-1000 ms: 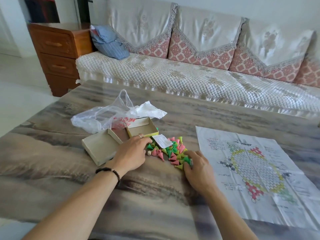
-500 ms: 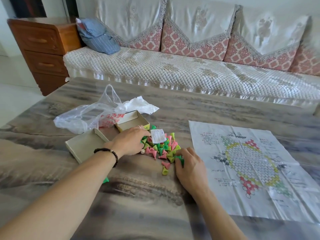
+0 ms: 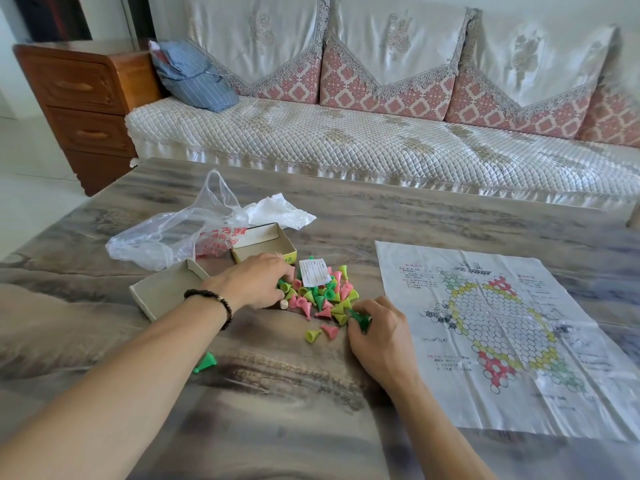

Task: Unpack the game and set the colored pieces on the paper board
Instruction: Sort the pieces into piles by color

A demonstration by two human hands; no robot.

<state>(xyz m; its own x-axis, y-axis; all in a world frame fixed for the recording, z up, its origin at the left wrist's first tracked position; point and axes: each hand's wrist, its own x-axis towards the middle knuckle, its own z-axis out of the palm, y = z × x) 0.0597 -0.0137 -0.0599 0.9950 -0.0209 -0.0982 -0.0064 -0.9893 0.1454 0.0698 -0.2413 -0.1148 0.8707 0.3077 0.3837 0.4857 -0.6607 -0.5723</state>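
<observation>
**Sorting the spilled pieces beside the board**

The heap of pink, green and yellow plastic cone pieces [image 3: 320, 292] lies on the marbled grey desk [image 3: 346, 213], just left of the unfolded paper board [image 3: 502, 327], which carries none yet. The right hand [image 3: 377, 332] pinches dark-green pieces at the heap's edge, likely gathering one colour. The left hand [image 3: 254, 284] rests curled on the heap's far side, penning it in; its grasp cannot be told.

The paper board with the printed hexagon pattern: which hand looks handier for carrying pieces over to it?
Probably the right hand: it lies beside the paper board and already grips dark green cone pieces.

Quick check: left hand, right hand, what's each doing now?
Left hand: fingers in the pile of pieces; grip cannot be told.
Right hand: pinching dark green pieces.
</observation>
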